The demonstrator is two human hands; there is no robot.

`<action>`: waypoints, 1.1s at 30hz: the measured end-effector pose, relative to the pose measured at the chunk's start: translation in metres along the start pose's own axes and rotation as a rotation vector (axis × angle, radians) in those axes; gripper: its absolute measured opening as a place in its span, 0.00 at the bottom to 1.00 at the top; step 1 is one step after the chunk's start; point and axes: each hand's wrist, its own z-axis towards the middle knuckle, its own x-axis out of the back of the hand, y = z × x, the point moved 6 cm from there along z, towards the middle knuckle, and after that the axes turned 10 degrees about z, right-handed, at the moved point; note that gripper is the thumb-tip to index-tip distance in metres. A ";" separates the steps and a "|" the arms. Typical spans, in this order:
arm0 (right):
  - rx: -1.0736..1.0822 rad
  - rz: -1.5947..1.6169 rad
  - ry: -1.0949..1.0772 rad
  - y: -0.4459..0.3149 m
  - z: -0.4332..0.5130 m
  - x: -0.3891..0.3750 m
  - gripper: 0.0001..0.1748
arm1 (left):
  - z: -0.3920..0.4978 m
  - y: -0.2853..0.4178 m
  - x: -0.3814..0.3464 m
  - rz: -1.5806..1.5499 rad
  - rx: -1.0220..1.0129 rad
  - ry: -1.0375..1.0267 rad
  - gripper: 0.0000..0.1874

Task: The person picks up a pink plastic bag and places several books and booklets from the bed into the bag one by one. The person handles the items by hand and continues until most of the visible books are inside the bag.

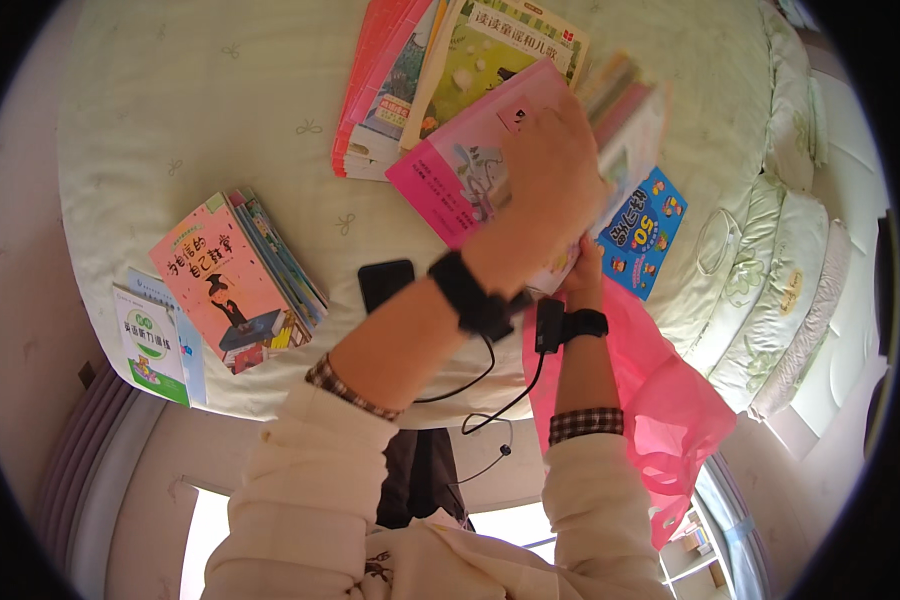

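My left hand (551, 169) reaches over the pink-covered book (442, 176), its fingers bent at the book's upper right part; whether it grips is hard to tell. Just right of it a bundle of books (634, 142) stands tilted and blurred. My right hand (586, 266) holds the bundle's lower end, thumb up. Beneath, a blue book (643, 236) lies on the bed, partly covered. A pink plastic bag (645, 405) hangs over the bed's edge below my right hand, partly behind my right forearm. Both wrists wear black straps with cabled devices.
Fanned books with red edges (356, 97) and a green-covered book (465, 75) lie at the top. At left are a stack of children's books (229, 285) and a white-green booklet (150, 349). A black phone (386, 281), a coiled white cable (716, 240) and folded bedding (757, 300) rest on the bed.
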 end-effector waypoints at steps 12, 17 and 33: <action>0.190 -0.031 0.361 0.068 -0.110 0.038 0.24 | -0.099 0.011 0.024 -0.151 -0.223 0.010 0.43; 0.185 -0.015 0.343 0.083 -0.132 0.048 0.26 | -0.113 -0.003 0.027 -0.185 -0.222 -0.017 0.43; 0.162 0.001 0.406 0.089 -0.113 0.056 0.28 | -0.055 -0.092 0.011 0.111 -0.221 0.367 0.22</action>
